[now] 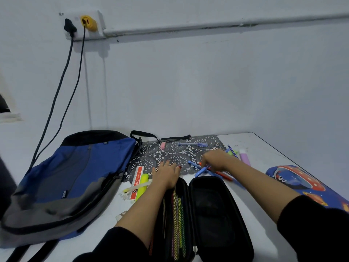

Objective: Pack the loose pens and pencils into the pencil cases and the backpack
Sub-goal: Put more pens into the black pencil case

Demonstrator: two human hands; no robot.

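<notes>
At the bottom centre we see the black pencil case [207,214] lying open. Just past its top edge our left hand [167,175] rests flat on the lace mat [151,157], fingers spread, holding nothing. Right of it our right hand [217,160] curls down over the loose pens [222,173], touching them. Whether it grips them we cannot tell. The backpack [75,176] lies at the left.

dim, cool, even light; soft focus, wide-angle bending at edges
</notes>
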